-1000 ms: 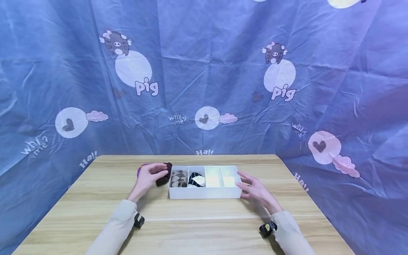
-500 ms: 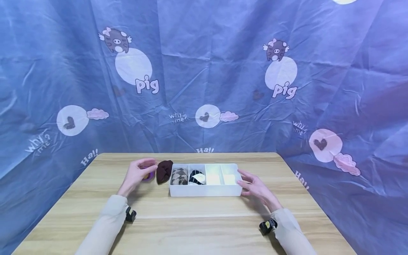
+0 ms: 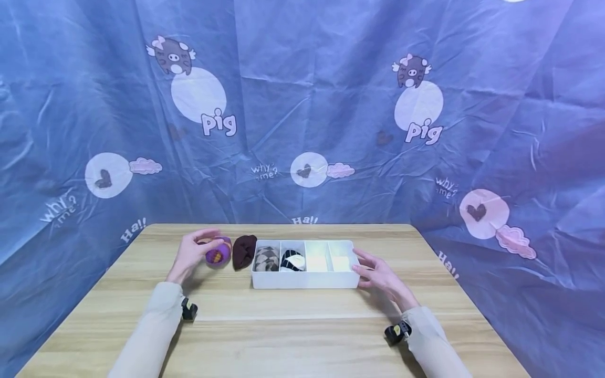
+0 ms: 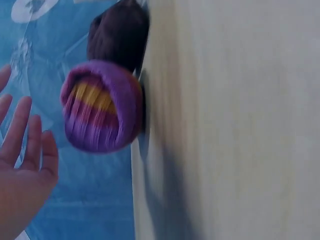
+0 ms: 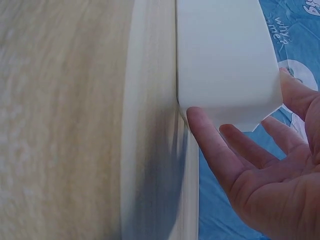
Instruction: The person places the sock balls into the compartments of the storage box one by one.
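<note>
A purple rolled-up sock [image 3: 220, 256] with yellow and red ribbing sits on the left of the table. My left hand [image 3: 188, 256] is right beside it, fingers extended and holding nothing; the left wrist view shows a gap between the fingers [image 4: 35, 142] and the sock [image 4: 100, 112]. Between that sock and the white divided box [image 3: 304, 281] lies a dark brown rolled sock [image 3: 243, 252]. In the box's left compartments are a checkered brown sock [image 3: 267, 259] and a black-and-white one [image 3: 293, 261]. My right hand [image 3: 384, 279] touches the box's right end with loosely spread fingertips [image 5: 196, 117].
The two right compartments of the box show bare white floors [image 3: 339, 264]. The wooden table [image 3: 293, 336] ends at a blue printed cloth [image 3: 312, 131] hanging behind and along both sides.
My left hand has moved left from beside the brown sock to the far side of the purple one, uncovering both. The right hand stays at the box; the head view tilts slightly.
</note>
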Demonstrator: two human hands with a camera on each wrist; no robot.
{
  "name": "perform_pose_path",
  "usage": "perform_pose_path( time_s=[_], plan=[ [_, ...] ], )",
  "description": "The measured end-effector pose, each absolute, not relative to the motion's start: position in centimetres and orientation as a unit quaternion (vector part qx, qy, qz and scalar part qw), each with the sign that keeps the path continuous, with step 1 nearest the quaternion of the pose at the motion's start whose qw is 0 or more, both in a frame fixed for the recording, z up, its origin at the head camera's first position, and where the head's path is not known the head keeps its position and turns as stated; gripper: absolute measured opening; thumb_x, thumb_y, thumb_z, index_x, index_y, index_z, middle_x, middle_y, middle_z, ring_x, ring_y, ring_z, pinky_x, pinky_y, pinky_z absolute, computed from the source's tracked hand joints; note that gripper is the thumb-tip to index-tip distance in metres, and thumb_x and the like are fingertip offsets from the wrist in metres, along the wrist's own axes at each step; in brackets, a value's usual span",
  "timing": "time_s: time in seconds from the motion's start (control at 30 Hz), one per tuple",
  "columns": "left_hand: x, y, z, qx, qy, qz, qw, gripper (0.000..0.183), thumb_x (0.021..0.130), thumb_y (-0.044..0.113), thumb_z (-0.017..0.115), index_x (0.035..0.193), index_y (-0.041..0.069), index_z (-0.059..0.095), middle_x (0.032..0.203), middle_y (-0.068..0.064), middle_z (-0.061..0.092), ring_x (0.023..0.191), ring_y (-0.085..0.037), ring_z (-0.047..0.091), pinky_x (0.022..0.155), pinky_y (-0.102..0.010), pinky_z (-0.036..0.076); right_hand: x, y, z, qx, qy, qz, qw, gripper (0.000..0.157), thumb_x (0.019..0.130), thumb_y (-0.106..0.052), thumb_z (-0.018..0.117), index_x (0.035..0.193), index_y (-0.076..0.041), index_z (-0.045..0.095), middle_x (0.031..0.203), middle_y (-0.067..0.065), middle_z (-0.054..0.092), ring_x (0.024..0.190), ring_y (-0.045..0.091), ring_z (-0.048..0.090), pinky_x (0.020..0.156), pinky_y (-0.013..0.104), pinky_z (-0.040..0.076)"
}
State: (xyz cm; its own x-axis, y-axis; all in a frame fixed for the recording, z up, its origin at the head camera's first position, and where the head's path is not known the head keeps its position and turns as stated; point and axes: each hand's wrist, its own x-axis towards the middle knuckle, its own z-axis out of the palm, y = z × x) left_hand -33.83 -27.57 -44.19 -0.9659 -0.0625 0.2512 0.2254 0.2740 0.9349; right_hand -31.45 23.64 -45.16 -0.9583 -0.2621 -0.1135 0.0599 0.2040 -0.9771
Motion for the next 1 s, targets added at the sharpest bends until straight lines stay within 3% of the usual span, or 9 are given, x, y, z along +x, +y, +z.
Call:
perform_pose_path(
  time_s=[0.13, 0.23, 0.37, 0.57, 0.67, 0.73, 0.8, 0.87, 1.0],
  plan=[
    [-34.3, -28.7, -44.1, -0.047, -0.791, -0.602, 0.098, 0.058, 0.083, 0.023, 0.079, 0.132, -0.001, 0.057, 0.135, -0.022, 0.057, 0.116, -0.022, 0.06, 0.091, -0.014, 0.044, -31.4, 23.7, -45.2, -0.072, 0.77, -0.621, 0.125, 0.069, 0.096, -0.017, 0.063, 0.155, -0.009, 0.027, 0.15, 0.036, 0.029, 0.11, 0.03, 0.063, 0.088, 0.043, 0.057],
    [-34.4, -29.2, -44.2, -0.055, -0.796, -0.598, 0.08, 0.06, 0.084, 0.022, 0.078, 0.134, -0.002, 0.055, 0.139, -0.023, 0.054, 0.127, -0.033, 0.052, 0.104, -0.027, 0.041, -31.3, 23.8, -45.3, -0.07, 0.771, -0.62, 0.126, 0.069, 0.096, -0.017, 0.063, 0.155, -0.009, 0.027, 0.15, 0.036, 0.028, 0.11, 0.03, 0.063, 0.088, 0.043, 0.057],
    [-34.6, -29.4, -44.6, -0.051, -0.792, -0.606, 0.059, 0.064, 0.084, 0.022, 0.078, 0.137, -0.002, 0.052, 0.146, -0.023, 0.046, 0.137, -0.039, 0.04, 0.116, -0.051, 0.027, -31.2, 23.7, -45.1, -0.076, 0.77, -0.62, 0.129, 0.069, 0.097, -0.018, 0.062, 0.155, -0.008, 0.026, 0.151, 0.036, 0.027, 0.111, 0.03, 0.062, 0.089, 0.043, 0.056],
    [-35.2, -29.5, -45.5, -0.039, -0.78, -0.625, 0.023, 0.068, 0.085, 0.018, 0.076, 0.143, -0.002, 0.044, 0.156, -0.024, 0.03, 0.147, -0.042, 0.019, 0.119, -0.059, 0.009, -31.1, 23.5, -44.9, -0.077, 0.777, -0.61, 0.135, 0.072, 0.096, -0.021, 0.063, 0.155, -0.008, 0.024, 0.151, 0.037, 0.025, 0.111, 0.029, 0.063, 0.089, 0.042, 0.056],
    [-35.6, -29.2, -45.9, -0.044, -0.774, -0.631, 0.009, 0.069, 0.087, 0.017, 0.074, 0.145, -0.002, 0.04, 0.156, -0.025, 0.03, 0.146, -0.041, 0.023, 0.12, -0.053, 0.017, -31.0, 23.5, -45.0, -0.073, 0.778, -0.609, 0.135, 0.072, 0.096, -0.021, 0.063, 0.155, -0.009, 0.025, 0.152, 0.037, 0.025, 0.11, 0.029, 0.063, 0.089, 0.042, 0.056],
    [-35.8, -28.9, -46.1, -0.049, -0.775, -0.63, 0.002, 0.07, 0.088, 0.017, 0.073, 0.146, -0.002, 0.039, 0.154, -0.026, 0.034, 0.14, -0.036, 0.034, 0.116, -0.041, 0.029, -31.0, 23.5, -45.2, -0.073, 0.777, -0.611, 0.132, 0.071, 0.096, -0.021, 0.064, 0.155, -0.008, 0.026, 0.151, 0.037, 0.026, 0.109, 0.029, 0.063, 0.088, 0.042, 0.056],
    [-35.9, -28.6, -46.3, -0.052, -0.776, -0.629, -0.004, 0.071, 0.089, 0.016, 0.072, 0.147, -0.002, 0.038, 0.15, -0.027, 0.039, 0.129, -0.027, 0.047, 0.106, -0.027, 0.039, -31.0, 23.4, -45.3, -0.066, 0.774, -0.617, 0.127, 0.07, 0.095, -0.019, 0.065, 0.154, -0.009, 0.028, 0.151, 0.036, 0.028, 0.108, 0.03, 0.064, 0.088, 0.043, 0.057],
    [-36.1, -28.3, -46.4, -0.049, -0.778, -0.626, -0.007, 0.071, 0.089, 0.016, 0.072, 0.147, -0.002, 0.037, 0.147, -0.027, 0.043, 0.117, -0.014, 0.055, 0.095, -0.016, 0.041, -30.9, 23.4, -45.3, -0.063, 0.773, -0.618, 0.126, 0.069, 0.095, -0.018, 0.065, 0.154, -0.009, 0.03, 0.151, 0.036, 0.028, 0.107, 0.03, 0.064, 0.087, 0.044, 0.057],
    [-36.6, -27.9, -46.3, -0.044, -0.773, -0.633, -0.011, 0.07, 0.089, 0.015, 0.072, 0.147, -0.002, 0.038, 0.143, -0.027, 0.048, 0.101, 0.001, 0.057, 0.089, -0.014, 0.043, -31.1, 23.5, -45.2, -0.063, 0.772, -0.621, 0.121, 0.068, 0.095, -0.017, 0.065, 0.154, -0.009, 0.03, 0.151, 0.036, 0.028, 0.106, 0.03, 0.064, 0.088, 0.044, 0.057]
  ],
)
